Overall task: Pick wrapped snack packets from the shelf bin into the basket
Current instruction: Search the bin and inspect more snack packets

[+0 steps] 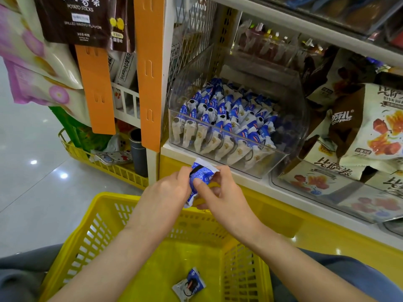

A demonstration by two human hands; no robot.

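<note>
Pinching packet, left hand and right hand over basket with second packet; bin full.

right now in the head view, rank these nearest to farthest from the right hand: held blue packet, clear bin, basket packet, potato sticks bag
1. held blue packet, pinched by the right hand itself
2. clear bin, just above, on the shelf
3. basket packet, well below, lying loose
4. potato sticks bag, hanging upper left

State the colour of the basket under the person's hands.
Yellow. The basket shows best in the head view, the only one.
</note>
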